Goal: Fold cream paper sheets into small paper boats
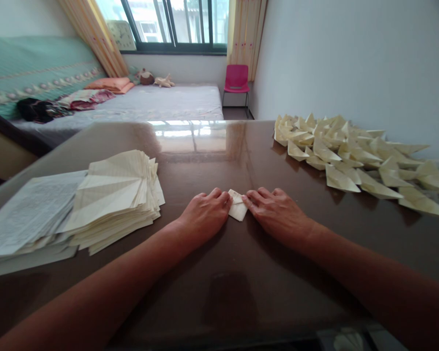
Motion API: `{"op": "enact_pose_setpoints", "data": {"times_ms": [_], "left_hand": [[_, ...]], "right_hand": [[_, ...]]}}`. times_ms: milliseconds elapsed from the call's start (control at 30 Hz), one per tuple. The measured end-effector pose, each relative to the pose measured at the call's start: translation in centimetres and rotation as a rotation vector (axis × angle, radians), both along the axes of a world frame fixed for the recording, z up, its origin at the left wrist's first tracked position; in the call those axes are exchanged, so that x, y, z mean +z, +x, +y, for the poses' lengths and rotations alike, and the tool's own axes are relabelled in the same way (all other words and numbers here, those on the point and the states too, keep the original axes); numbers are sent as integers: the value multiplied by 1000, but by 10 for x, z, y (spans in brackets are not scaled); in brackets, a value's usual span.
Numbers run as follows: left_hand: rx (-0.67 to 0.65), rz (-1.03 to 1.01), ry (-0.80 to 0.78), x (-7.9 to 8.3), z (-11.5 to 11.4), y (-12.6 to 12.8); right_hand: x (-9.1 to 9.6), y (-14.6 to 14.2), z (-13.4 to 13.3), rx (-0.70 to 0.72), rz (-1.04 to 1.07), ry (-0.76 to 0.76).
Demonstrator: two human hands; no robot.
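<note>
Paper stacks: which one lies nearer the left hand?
The cream stack, creased on top; it lies between the left hand and the whiter stack, which looks printed on top.

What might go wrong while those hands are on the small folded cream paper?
The small folded cream paper might crease crookedly if the left hand and right hand, at its opposite sides, shift unevenly. The left forearm might brush the uneven stack of cream paper sheets. A bump could disturb the crowded, pointed cream paper shapes.
</note>
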State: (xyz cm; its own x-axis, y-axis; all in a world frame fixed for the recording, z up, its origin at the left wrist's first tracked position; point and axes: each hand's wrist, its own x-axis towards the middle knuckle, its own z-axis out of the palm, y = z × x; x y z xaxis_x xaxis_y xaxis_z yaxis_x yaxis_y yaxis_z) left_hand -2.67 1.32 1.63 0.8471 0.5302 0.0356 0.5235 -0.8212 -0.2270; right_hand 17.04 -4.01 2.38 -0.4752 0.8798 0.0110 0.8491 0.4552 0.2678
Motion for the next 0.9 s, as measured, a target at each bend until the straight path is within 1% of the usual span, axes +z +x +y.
{"op": "enact_pose_setpoints", "data": {"times_ms": [233, 500, 800, 900], "left_hand": [[40, 58, 1, 6, -7, 0], [78, 115, -57, 12, -11, -2], [85, 108, -54, 13, -11, -1], [94, 110, -48, 13, -11, -1]], "right_hand": [[-2, -2, -6, -27, -25, 3], [-2, -5, -7, -42, -37, -21], [-8, -2, -5, 14, 20, -24], [-10, -2, -3, 8, 38, -6]]}}
